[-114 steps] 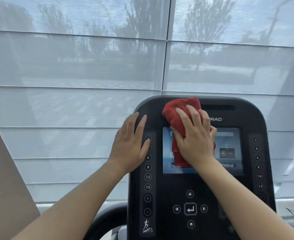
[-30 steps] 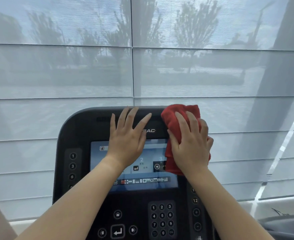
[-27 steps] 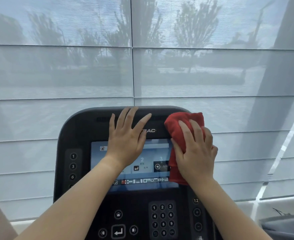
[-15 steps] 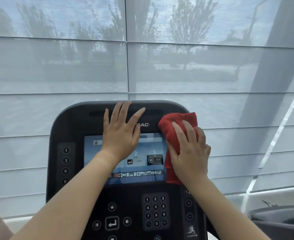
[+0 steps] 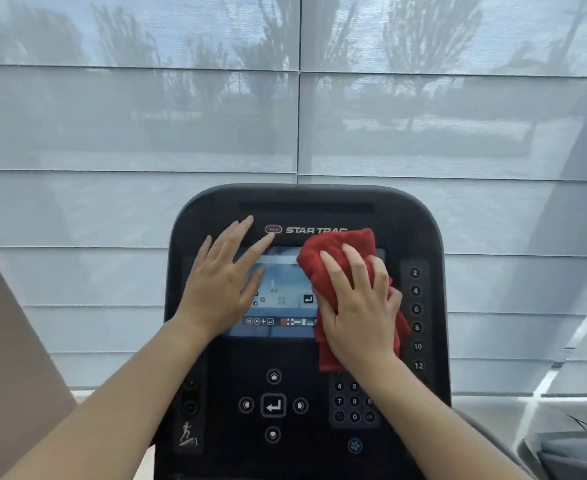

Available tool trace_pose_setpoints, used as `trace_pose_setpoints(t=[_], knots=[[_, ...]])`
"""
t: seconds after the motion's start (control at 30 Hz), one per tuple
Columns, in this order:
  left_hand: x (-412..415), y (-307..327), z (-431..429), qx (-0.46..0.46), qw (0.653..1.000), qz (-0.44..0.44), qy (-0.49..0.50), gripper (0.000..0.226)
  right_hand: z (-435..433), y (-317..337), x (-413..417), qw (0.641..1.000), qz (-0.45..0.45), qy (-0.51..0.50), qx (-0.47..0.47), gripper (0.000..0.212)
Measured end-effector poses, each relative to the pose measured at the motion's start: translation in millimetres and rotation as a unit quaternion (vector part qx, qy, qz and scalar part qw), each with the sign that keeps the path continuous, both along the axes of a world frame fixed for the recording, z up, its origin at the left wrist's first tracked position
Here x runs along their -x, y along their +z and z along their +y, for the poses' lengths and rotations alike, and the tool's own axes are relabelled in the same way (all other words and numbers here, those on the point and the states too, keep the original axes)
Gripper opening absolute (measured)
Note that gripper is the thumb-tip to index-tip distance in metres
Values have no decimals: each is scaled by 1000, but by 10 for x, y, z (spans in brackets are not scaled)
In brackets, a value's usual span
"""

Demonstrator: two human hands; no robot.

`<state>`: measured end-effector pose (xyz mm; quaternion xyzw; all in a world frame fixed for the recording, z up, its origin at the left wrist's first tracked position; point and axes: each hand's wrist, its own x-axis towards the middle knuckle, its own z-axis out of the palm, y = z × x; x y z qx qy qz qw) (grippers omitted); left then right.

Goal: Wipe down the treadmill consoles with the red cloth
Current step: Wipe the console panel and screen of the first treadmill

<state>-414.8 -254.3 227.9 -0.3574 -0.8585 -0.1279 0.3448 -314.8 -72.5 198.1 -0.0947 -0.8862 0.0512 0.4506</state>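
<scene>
A black treadmill console (image 5: 406,216) with a lit blue screen (image 5: 281,289) fills the lower middle of the head view. My right hand (image 5: 357,310) presses a bunched red cloth (image 5: 333,247) flat against the right half of the screen; the cloth reaches from under the brand lettering down to the number keypad (image 5: 350,401). My left hand (image 5: 221,282) lies flat with fingers spread on the screen's left half, holding nothing. Arrow and enter buttons (image 5: 273,405) sit below the screen.
Sheer grey window blinds (image 5: 146,133) stand close behind the console, with trees showing through. A beige panel (image 5: 4,358) slants up at the left edge. Part of a grey neighbouring machine (image 5: 576,452) shows at the bottom right.
My right hand has slid the red cloth from the console's right edge leftwards and down onto the screen. My left hand has shifted to the screen's left side. My view has turned rightwards.
</scene>
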Motion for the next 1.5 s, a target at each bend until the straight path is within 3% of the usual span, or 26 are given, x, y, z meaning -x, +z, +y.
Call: trace_pose_setpoints(t=[0.3, 0.43, 0.67, 0.9, 1.17, 1.33, 1.5], knots=[[75, -181, -703, -51, 995, -66, 53, 58, -648, 152, 368, 998, 7, 56, 2, 45], [35, -286, -834, -51, 996, -70, 36, 60, -874, -47, 341, 997, -4, 67, -26, 43], [69, -329, -1024, -43, 996, -74, -1, 58, -1126, 292, 663, 998, 17, 65, 19, 43], [-75, -674, -1163, -56, 992, -106, -42, 57, -1363, -51, 449, 998, -7, 65, 19, 43], [-110, -759, -1370, -40, 988, -124, -88, 61, -1532, 476, 923, 998, 11, 49, 22, 43], [-104, -963, -1588, -32, 984, -145, -99, 59, -1686, 168, 766, 1000, 14, 27, 4, 45], [-30, -1418, -1968, 11, 976, -213, -38, 64, -1959, -356, 463, 1000, -17, 19, -8, 47]])
